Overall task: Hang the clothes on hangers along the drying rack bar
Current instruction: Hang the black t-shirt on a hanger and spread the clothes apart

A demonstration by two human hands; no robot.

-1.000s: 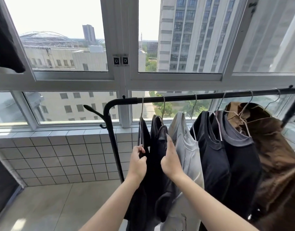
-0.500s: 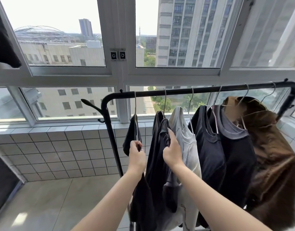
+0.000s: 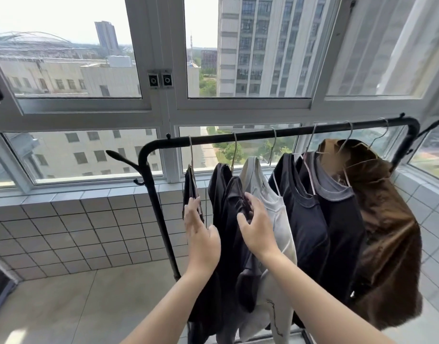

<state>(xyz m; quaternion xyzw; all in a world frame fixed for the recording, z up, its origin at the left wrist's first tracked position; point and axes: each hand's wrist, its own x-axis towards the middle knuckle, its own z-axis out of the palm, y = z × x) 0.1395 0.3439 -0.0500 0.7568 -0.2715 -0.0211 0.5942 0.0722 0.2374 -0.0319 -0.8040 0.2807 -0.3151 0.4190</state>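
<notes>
A black drying rack bar (image 3: 258,134) runs across in front of the window. Several garments hang from it on wire hangers: a small dark garment (image 3: 190,187) at the far left, a black garment (image 3: 222,192), a pale grey top (image 3: 259,182), a navy shirt (image 3: 305,214), a dark shirt with a grey collar (image 3: 337,209) and a brown garment (image 3: 389,227). My left hand (image 3: 201,234) lies flat, fingers straight, against the small dark garment. My right hand (image 3: 256,227) pinches a fold of the black garment between thumb and fingers.
The rack's black upright (image 3: 161,219) with a side hook (image 3: 119,156) stands left of the clothes. Behind it are a tiled low wall (image 3: 72,227) and large windows (image 3: 72,58). The floor (image 3: 64,306) is pale tile.
The leftmost dark garment has shifted left along the bar, away from the black one. My left hand has loosened from a grip to flat fingers. My right hand stays on the black garment.
</notes>
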